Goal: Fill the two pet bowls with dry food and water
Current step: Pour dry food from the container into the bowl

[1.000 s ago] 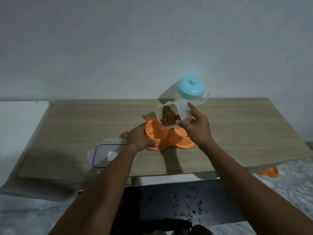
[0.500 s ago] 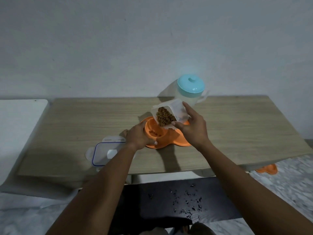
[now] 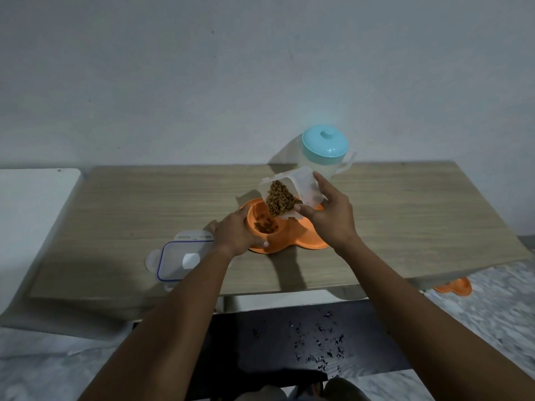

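Your orange double pet bowl (image 3: 285, 241) sits flat on the wooden table — its left well (image 3: 265, 222) already holds a small scatter of brown kibble, while the right well is mostly hidden. The clear plastic food container (image 3: 292, 193) is tipped mouth-down over that left well, dry food (image 3: 280, 201) heaped at its lip. Behind stands the translucent water jug (image 3: 325, 153), upright, teal lid on.

Two hands, left (image 3: 236, 234), right (image 3: 330, 219), one food container (image 3: 292, 192), one lid (image 3: 181, 257), one jug (image 3: 325, 153), two orange double bowls (image 3: 289, 241) (image 3: 454, 286)
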A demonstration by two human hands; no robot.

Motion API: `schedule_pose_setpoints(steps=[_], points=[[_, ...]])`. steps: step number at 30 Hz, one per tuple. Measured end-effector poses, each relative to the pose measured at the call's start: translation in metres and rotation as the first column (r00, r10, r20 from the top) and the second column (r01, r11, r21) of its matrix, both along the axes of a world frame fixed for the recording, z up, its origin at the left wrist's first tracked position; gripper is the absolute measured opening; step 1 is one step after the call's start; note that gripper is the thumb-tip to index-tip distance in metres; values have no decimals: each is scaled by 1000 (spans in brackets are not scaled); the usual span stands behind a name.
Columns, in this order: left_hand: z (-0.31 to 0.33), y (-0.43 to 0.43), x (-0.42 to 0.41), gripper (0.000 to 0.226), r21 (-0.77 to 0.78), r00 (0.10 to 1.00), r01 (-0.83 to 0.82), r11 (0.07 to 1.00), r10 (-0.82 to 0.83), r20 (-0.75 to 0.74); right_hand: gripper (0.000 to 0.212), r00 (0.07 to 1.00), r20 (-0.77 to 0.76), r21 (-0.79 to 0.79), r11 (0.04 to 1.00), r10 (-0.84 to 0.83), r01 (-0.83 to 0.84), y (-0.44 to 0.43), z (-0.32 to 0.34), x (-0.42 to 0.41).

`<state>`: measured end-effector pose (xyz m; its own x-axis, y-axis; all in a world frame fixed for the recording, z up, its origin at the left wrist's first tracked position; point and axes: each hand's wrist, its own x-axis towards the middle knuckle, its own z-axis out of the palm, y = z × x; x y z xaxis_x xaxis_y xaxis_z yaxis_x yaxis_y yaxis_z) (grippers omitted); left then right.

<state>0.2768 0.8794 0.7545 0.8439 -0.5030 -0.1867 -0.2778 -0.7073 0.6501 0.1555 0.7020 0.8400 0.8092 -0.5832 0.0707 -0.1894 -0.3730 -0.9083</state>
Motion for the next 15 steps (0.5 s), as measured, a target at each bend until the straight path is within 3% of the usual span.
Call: schedule_pose_setpoints(steps=[15], points=[[0, 0, 0, 102, -4, 1000, 27, 1000, -27, -9, 85, 999, 44, 94, 995, -13, 9, 1, 0, 0]])
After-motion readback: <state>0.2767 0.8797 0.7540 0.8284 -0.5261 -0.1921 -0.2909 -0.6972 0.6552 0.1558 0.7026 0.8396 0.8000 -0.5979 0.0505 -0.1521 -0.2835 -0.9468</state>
